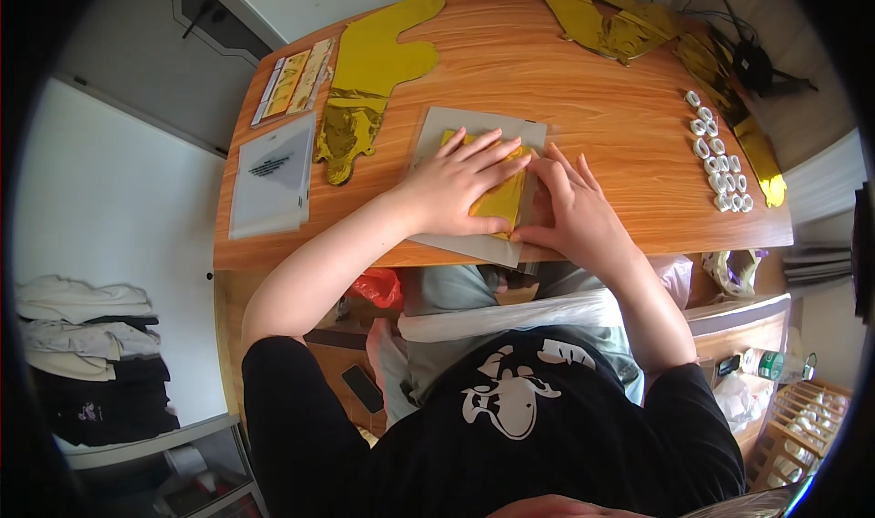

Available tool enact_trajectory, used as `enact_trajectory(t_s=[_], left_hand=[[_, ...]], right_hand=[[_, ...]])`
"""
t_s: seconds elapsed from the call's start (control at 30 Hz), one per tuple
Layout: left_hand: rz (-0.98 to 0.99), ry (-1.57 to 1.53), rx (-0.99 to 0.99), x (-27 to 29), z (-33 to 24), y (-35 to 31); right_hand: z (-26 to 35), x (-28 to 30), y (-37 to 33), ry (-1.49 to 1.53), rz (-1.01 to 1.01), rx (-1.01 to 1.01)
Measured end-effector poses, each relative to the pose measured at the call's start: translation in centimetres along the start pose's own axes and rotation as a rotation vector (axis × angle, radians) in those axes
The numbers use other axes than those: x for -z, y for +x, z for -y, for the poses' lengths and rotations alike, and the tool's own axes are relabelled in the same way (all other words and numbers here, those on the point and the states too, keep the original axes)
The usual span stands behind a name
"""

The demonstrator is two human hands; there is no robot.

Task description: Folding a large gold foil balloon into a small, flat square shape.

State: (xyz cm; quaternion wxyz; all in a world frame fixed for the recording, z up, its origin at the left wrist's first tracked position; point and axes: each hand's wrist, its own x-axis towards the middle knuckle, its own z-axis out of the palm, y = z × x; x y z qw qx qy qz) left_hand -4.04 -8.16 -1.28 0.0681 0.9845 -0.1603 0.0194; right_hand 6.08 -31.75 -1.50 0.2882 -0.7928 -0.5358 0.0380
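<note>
A folded gold foil piece [500, 199] lies on or in a translucent plastic bag [447, 117] near the table's front edge; which of the two I cannot tell. My left hand [460, 185] presses flat across the foil, fingers spread and thumb stretched toward its lower edge. Along the foil's right edge sits my right hand [574, 204], thumb and index finger apart and touching the edge, other fingers stretched out. To the left lies a lobed flat gold foil shape [378, 53], like an uninflated balloon, beside a stack of clear plastic bags [272, 176].
Printed cards [293, 81] lie at the wooden table's [510, 53] far left. More gold foil [620, 30] lies at the far right. Several small white rolls [715, 158] stand along the right side, near a black device with antennas [752, 62]. A phone [363, 389] lies below the table.
</note>
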Motion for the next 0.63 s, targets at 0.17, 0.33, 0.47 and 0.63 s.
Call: enact_trajectory(t_s=[0.17, 0.33, 0.47, 0.63], left_hand=[[-0.017, 0.000, 0.005, -0.1, 0.0, -0.2], [-0.039, -0.023, -0.010, 0.0, 0.0, -0.1], [-0.010, 0.024, 0.010, 0.0, 0.0, -0.3], [-0.013, -0.013, 0.019, -0.4, 0.0, -0.1]], right_hand=[[0.7, 0.7, -1.0, 0.025, 0.030, 0.002], [0.9, 0.2, -0.4, -0.030, -0.005, 0.042], [1.1, 0.1, -0.6, -0.034, 0.015, 0.033], [1.6, -0.3, -1.9, -0.047, 0.033, 0.057]])
